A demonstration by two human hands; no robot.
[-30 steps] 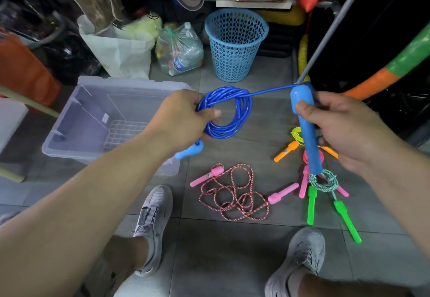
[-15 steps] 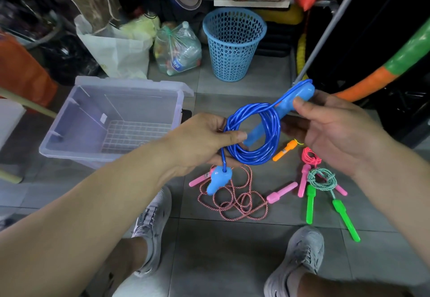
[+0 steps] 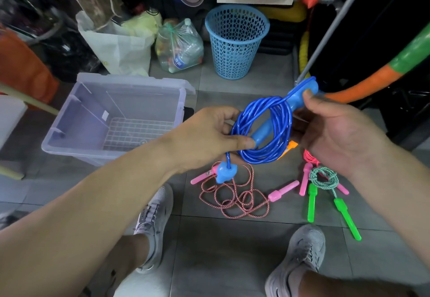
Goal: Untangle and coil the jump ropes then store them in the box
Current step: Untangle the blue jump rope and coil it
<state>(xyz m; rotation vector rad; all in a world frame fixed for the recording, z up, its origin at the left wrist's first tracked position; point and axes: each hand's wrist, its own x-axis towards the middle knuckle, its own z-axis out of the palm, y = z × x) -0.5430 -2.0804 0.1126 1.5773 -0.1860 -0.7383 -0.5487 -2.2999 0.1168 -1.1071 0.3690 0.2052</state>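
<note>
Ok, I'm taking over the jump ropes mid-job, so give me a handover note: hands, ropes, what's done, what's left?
Left hand grips the coiled blue rope; right hand holds one handle, poked through the coil.
The other handle dangles below the left hand.
Box on the floor, left side: no ropes inside yet.
Done: blue rope coiled; green-handled rope lies coiled on the floor.
Left: box the blue rope, coil the loose pink-handled rope, box the rest.

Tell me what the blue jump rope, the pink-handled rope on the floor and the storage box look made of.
The blue jump rope: glossy plastic cord, probably PVC; highlights run along its strands. The pink-handled rope: matte twisted red-and-white textile cord, fibre unclear. The storage box: translucent plastic; its gridded bottom shows through the wall.
</note>
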